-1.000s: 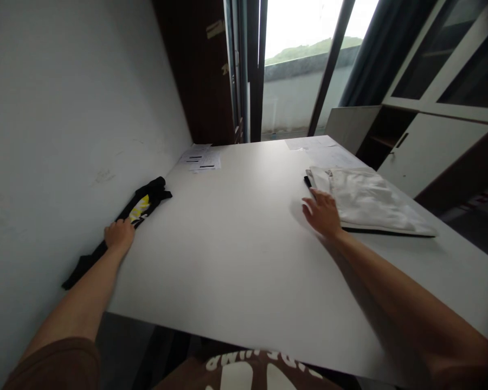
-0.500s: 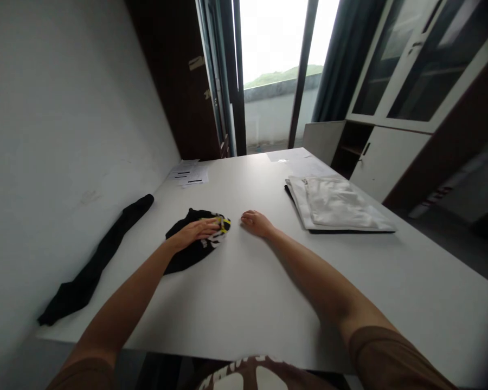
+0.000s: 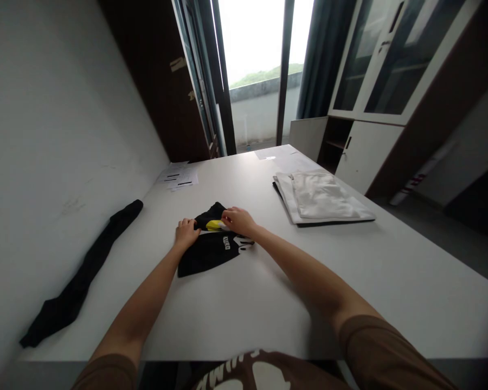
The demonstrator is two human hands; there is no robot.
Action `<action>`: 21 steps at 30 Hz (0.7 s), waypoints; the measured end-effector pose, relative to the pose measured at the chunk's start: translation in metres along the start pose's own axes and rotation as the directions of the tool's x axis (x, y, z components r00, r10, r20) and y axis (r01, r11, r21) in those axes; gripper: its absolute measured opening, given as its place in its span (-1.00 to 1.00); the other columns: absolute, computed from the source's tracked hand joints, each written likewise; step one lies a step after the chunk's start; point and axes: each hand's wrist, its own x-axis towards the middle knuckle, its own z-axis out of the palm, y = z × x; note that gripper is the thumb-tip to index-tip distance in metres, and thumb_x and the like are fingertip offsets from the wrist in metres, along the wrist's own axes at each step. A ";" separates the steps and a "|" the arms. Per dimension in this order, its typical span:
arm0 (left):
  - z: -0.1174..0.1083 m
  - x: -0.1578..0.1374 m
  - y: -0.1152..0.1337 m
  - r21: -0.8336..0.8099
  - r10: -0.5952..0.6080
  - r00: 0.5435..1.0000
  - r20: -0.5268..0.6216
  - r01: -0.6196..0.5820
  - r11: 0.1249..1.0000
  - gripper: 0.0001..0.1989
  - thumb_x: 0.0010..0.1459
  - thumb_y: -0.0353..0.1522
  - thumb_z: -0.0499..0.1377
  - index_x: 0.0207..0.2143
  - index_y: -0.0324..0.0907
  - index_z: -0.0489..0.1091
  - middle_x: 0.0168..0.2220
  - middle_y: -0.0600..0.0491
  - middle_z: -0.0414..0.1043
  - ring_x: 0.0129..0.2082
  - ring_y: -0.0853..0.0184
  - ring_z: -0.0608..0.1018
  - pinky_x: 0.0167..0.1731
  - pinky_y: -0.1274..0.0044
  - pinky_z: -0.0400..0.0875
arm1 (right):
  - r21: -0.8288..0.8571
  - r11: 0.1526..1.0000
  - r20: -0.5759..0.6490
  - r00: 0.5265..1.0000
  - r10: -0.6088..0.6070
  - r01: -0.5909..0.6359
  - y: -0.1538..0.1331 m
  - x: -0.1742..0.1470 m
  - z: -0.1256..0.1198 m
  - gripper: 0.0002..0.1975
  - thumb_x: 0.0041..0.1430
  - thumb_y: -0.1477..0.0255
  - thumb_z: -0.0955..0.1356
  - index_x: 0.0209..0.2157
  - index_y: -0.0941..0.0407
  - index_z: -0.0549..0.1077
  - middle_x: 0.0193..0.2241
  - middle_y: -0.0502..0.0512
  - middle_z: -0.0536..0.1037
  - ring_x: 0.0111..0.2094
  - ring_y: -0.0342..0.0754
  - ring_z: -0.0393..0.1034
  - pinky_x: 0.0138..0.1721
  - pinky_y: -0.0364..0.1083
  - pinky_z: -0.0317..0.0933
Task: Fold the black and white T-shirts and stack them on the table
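A black garment (image 3: 205, 252) with white lettering and a yellow-and-white patch lies partly folded on the white table; its exact kind is unclear. At its left edge, my left hand (image 3: 186, 234) grips the cloth with curled fingers. My right hand (image 3: 238, 221) is closed by the yellow patch, pinching the fabric near the upper right edge. Part of the print is hidden under my right hand and wrist. To the left, a long narrow black cloth (image 3: 87, 271) lies along the wall.
A folded stack of white fabric (image 3: 325, 197), with a dark layer beneath, rests on the right of the table (image 3: 244, 309). Papers (image 3: 181, 176) lie at the far left, by the wall. Beyond the table stands a white cabinet (image 3: 366, 149) with one lower door open.
My right hand has moved from bare table onto the garment and pinches it. My left hand has shifted from lying flat on the print to the left edge. The garment's folds have changed.
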 end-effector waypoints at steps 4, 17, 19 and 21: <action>-0.001 0.014 0.007 -0.170 -0.026 0.998 0.057 0.035 0.985 -0.81 0.17 -0.23 0.19 -0.43 -0.11 0.34 -0.30 -0.03 0.45 -0.12 0.16 0.49 -0.05 0.36 0.38 | -0.221 0.975 0.045 0.999 0.024 -0.013 -0.025 -0.012 0.016 -0.78 0.28 0.21 0.38 -0.14 0.02 0.52 -0.13 0.20 0.55 -0.07 0.16 0.37 -0.07 0.03 0.19; -0.025 0.003 0.089 -0.842 0.151 0.988 -0.042 -0.116 0.526 -0.72 0.28 -0.13 0.16 -0.12 -0.13 0.42 0.01 -0.06 0.50 0.09 0.16 0.50 0.07 0.36 0.38 | 0.507 0.827 -0.181 0.908 0.377 -0.242 -0.011 -0.003 0.021 -0.77 0.32 0.20 0.26 -0.14 0.03 0.41 -0.33 0.05 0.57 -0.29 0.04 0.44 -0.23 -0.07 0.23; -0.020 0.006 0.085 -0.808 -0.012 0.997 -0.079 -0.057 0.587 -0.75 0.20 -0.19 0.24 -0.14 -0.12 0.43 0.04 -0.05 0.48 0.14 0.16 0.45 0.12 0.37 0.33 | 0.732 0.652 -0.163 0.878 0.450 -0.198 0.001 0.002 0.020 -0.72 0.25 0.13 0.30 -0.24 0.05 0.43 -0.36 0.01 0.55 -0.32 0.00 0.42 -0.26 -0.08 0.25; -0.012 0.007 0.077 -0.781 -0.128 0.990 -0.056 0.036 0.624 -0.70 0.13 -0.22 0.31 -0.12 -0.12 0.42 0.05 -0.07 0.47 0.15 0.15 0.45 0.12 0.37 0.33 | 0.884 0.446 -0.106 0.867 0.486 -0.142 0.010 0.006 0.017 -0.66 0.17 0.07 0.36 -0.30 0.07 0.44 -0.37 0.00 0.53 -0.35 -0.04 0.41 -0.28 -0.09 0.28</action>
